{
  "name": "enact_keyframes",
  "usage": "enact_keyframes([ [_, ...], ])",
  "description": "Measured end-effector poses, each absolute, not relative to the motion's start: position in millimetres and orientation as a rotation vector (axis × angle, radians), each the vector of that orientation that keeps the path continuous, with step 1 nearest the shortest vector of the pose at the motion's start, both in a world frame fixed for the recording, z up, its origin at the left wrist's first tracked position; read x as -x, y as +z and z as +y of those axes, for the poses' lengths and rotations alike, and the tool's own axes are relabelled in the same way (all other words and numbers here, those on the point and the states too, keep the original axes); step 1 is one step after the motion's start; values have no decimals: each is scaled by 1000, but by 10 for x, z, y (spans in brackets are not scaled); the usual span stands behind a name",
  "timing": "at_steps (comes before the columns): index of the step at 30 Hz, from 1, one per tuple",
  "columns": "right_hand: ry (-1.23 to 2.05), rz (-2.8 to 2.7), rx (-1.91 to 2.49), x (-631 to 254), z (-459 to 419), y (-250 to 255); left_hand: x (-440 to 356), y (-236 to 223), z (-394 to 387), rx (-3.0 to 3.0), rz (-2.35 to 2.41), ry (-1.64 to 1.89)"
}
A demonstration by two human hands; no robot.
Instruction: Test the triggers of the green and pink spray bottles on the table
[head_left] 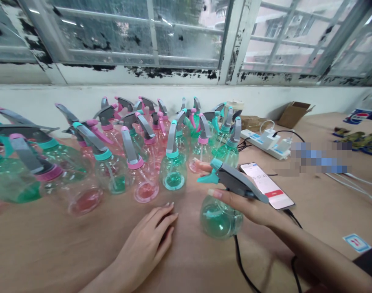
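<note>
Green-tinted, round-bodied plastic spray bottle (pixel 221 221) w/ teal-and-grey trigger head is held in the person's right hand (pixel 249 209), near side of a light-brown table (pixel 51 252), right of centre; digits are stretched but drawn in about the neck, one crossing its near side. Can't tell if the base touches the tabletop. Left hand (pixel 152 236) lies on the table just to the left, fingers slightly bent & close together, gripping nothing. Far & left: a crowd of similar bottles, incl. pink-collared clear plastic bottle (pixel 145 190) & teal-collared green plastic bottle (pixel 174 177). Right, just past the holding hand: flat smartphone (pixel 274 185) w/ lit pale screen & red bar; farther, white multi-socket power strip (pixel 253 140) & brown cardboard box (pixel 296 114). Far right: Pepsi-label plastic bottle (pixel 359 116), partly out of view.
</note>
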State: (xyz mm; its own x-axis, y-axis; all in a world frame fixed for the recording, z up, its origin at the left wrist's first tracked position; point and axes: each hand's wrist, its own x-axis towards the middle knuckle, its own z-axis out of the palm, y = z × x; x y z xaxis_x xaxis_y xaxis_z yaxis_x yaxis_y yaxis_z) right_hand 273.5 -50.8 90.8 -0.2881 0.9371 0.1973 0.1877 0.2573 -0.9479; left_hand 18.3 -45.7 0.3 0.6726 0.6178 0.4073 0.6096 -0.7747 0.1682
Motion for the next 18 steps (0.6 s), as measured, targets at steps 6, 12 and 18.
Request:
enact_keyframes([
  [6, 1145, -1703, 1059, -2728, -504, 963, -191, -3, -456, -2883, 1035, 705],
  [12, 1136, -1673, 1007, -2703, -504, 940, -191, 5, -461, -2888, 1045, 694],
  [18, 947, -1721, 1042, -2790, -504, 823, -185, 7, -463, -2875, 1044, 700],
])
